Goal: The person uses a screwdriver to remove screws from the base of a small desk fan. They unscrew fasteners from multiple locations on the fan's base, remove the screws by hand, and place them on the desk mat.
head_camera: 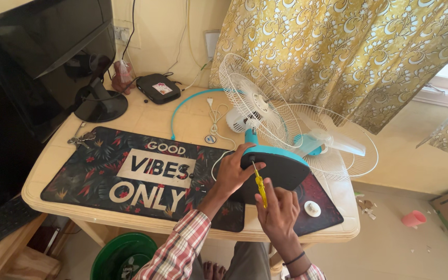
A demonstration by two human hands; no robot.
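A table fan lies tipped on its side on the desk, its round black base [281,168] with a teal rim turned toward me. My left hand [233,171] grips the left edge of that base. My right hand [277,210] holds a yellow-handled screwdriver [260,185] with its tip pointed up against the underside of the base. Behind the base lie the white wire rear grille [250,98] with the motor housing, and the front grille [338,155] holding pale blades. The white power cord [214,122] trails across the desk.
A dark floral desk mat [105,171] covers the beige plastic table [156,119]. A monitor [47,57] stands at back left, a black box [157,88] behind. A white cap [312,208], keys [81,139], a green bucket [123,256] and a pink cup [414,218] are nearby.
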